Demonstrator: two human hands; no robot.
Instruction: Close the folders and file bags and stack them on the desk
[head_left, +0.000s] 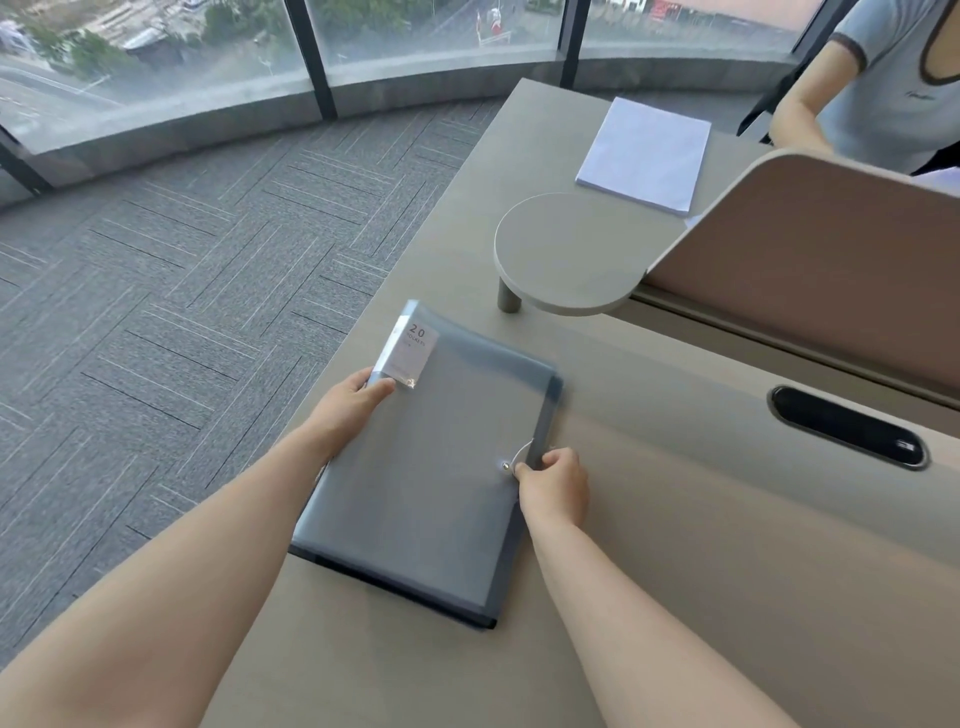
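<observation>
A translucent grey-blue folder (431, 467) lies closed and flat on the beige desk (675, 545), near its left edge, with a darker folder or bag edge showing under it. A white label reading "20" sits at its far left corner. My left hand (353, 400) grips the folder's left edge just below that label, thumb on top. My right hand (553, 483) pinches the white elastic loop at the small metal button (505, 466) on the folder's right edge.
A round raised shelf (566, 254) on a short post stands just beyond the folder. A stack of white paper (647, 153) lies farther back. A curved desk divider (810, 270) and a black cable slot (847, 434) are on the right. Another person sits behind the divider.
</observation>
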